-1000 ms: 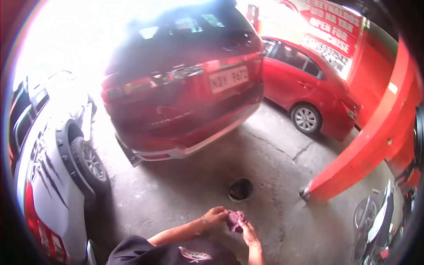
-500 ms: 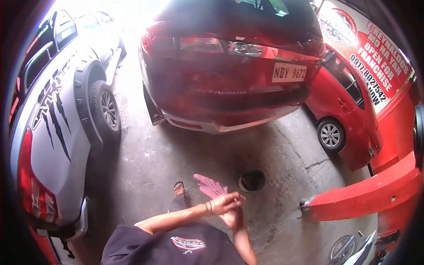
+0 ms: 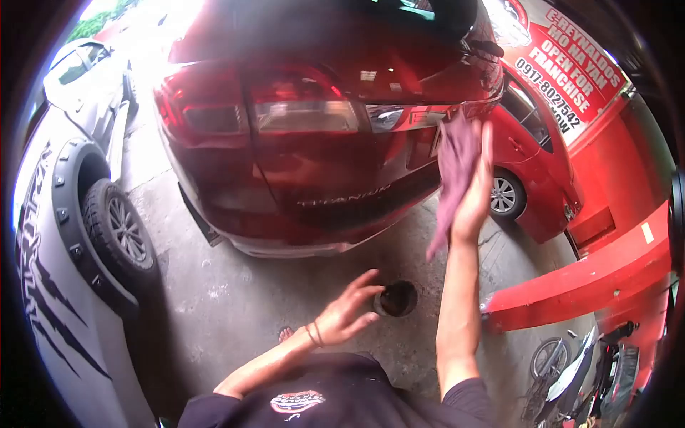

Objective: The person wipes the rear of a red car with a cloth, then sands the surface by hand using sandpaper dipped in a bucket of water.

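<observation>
My right hand (image 3: 474,208) is raised at arm's length with its fingers stretched upward, a mauve cloth (image 3: 455,167) held against the palm. The cloth hangs below the fingers and overlaps the rear of a red SUV (image 3: 214,171), covering most of the number plate. Lower down, my left hand (image 3: 346,312) is open and holds nothing, its fingers apart. Close beside its fingertips in this view is a dark bucket (image 3: 412,305) on the floor.
A silver pickup (image 3: 43,250) with black decals stands on the left. Beyond the SUV on the right is a red car (image 3: 531,146). A red barrier (image 3: 571,282) juts in at the right, with a motorcycle (image 3: 571,364) below it. The concrete floor (image 3: 214,307) lies between.
My hands have separated: the right has swung up and forward with the cloth to the SUV's rear, while the left has come off the cloth and opened. The SUV appears closer.
</observation>
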